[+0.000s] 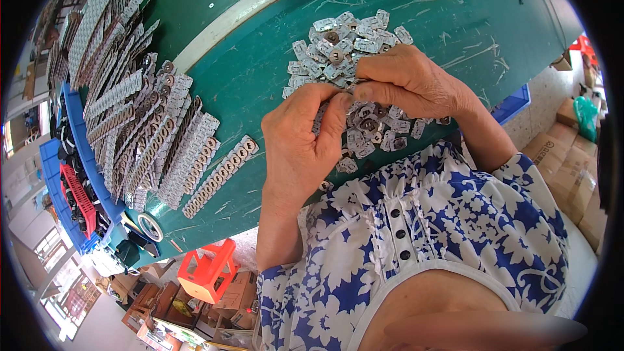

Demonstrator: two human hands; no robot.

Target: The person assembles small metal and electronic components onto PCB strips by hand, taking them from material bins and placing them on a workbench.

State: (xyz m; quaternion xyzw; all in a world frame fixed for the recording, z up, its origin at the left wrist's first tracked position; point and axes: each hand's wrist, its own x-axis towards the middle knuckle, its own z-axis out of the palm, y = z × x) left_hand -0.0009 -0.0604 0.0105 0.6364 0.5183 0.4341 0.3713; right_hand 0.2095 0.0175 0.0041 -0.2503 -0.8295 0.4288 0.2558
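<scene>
My left hand point(300, 131) and my right hand point(411, 83) meet at the fingertips, both in a pinch, over a heap of small pieces. Whatever lies between the fingers is too small and hidden to name. The heap point(316, 52) is of silvery-white, roughly rectangular pieces, some showing a round brownish disc; it spreads behind and below my hands. To the left of my left hand, a single strip point(221, 177) with a row of round discs lies on the green table point(260, 45). Many similar strips point(146, 133) are piled farther left.
A blue crate point(112, 201) with a red basket point(78, 200) and dark items stands at the left edge, near a white tape roll point(150, 227). A pale raised strip point(244, 10) crosses the table. An orange stool point(208, 272) stands below; cardboard boxes point(565, 169) are at right.
</scene>
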